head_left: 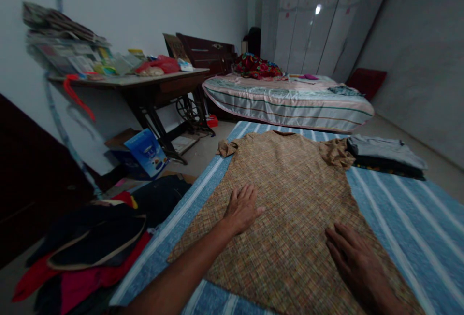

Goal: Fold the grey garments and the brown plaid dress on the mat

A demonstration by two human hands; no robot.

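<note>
Nearest, at four o'clock on a clock face centred on the garment, a person's right hand (357, 257) is palm down, fingers loosely curved and pinching nothing; whether it presses the fabric I cannot tell. At nine o'clock, the left hand (242, 209) lies spread on the fabric, also gripping nothing. Between and beyond them, the brown checked garment (286, 208) is laid out broad and mostly smooth on a blue striped cloth (406, 208), its neckline at twelve. It looks flattened but unfolded, both sleeves crumpled at eleven and one. At nine, a loose heap of clothes (97, 237) lies unsorted. At two, a stack of folded clothes (387, 153) appears finished. Farther off are a cluttered table (145, 80) towards eleven and a bed (290, 105) at twelve.
</note>
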